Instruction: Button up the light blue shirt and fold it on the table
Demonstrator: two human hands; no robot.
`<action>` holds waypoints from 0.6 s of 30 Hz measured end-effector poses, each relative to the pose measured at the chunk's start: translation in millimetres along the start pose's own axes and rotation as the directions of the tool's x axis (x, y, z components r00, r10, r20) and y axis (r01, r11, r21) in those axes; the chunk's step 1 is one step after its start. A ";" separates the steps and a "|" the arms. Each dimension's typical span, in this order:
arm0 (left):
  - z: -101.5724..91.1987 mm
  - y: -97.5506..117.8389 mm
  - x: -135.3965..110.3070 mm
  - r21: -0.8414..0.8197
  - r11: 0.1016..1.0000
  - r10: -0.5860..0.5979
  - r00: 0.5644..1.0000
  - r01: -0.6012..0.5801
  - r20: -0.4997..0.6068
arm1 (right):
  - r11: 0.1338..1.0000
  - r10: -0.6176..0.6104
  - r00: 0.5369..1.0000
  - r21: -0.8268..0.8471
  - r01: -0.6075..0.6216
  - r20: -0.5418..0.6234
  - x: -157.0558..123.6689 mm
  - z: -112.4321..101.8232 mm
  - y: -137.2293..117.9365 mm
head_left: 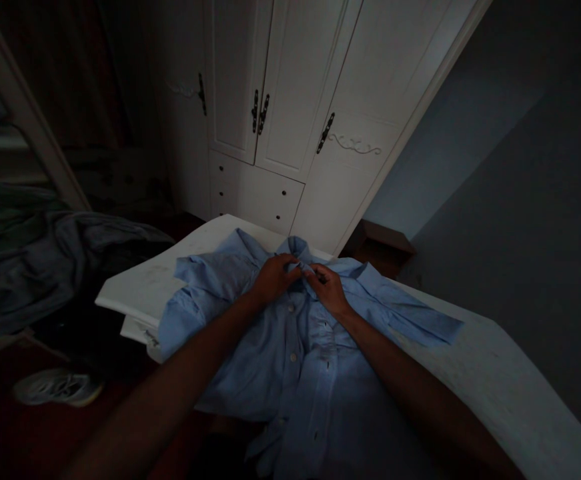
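A light blue button-up shirt (260,357) lies spread on a white table (145,283), its collar toward the far edge and one sleeve stretched out to the right. Just below the collar, my left hand (276,275) pinches the shirt's front edge. Close beside it, my right hand (327,287) grips the opposite front edge with thumb and fingers. Between the fingertips the cloth is bunched, and any button there is hidden. Lower down, the two front edges lie apart, with white buttons on the left one and buttonholes on the right one.
A white wardrobe (295,93) with dark handles stands beyond the table. Grey cloth (70,260) is heaped at the left. A white shoe (57,388) rests on the dark red floor. A brown wooden box-like piece (383,243) sits by the wall at the right.
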State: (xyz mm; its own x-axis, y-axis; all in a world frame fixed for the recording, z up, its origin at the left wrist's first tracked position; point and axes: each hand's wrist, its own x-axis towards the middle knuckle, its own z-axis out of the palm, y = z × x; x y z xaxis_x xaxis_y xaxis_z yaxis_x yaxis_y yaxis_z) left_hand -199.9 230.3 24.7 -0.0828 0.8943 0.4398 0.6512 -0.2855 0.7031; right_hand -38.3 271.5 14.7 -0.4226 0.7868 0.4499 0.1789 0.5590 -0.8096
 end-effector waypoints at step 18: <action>-5.8 -4.6 5.5 -0.475 0.858 -0.204 0.979 0.193 0.030 | 0.992 -0.117 0.986 -0.066 0.110 -0.116 2.6 1.4 1.7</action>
State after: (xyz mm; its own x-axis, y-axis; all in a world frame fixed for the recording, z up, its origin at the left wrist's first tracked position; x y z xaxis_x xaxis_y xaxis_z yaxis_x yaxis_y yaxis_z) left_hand -207.7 234.6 27.1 -0.1908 0.9437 0.2704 0.1843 -0.2361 0.9541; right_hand -40.3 274.2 13.9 -0.3343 0.7407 0.5827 0.1896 0.6585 -0.7283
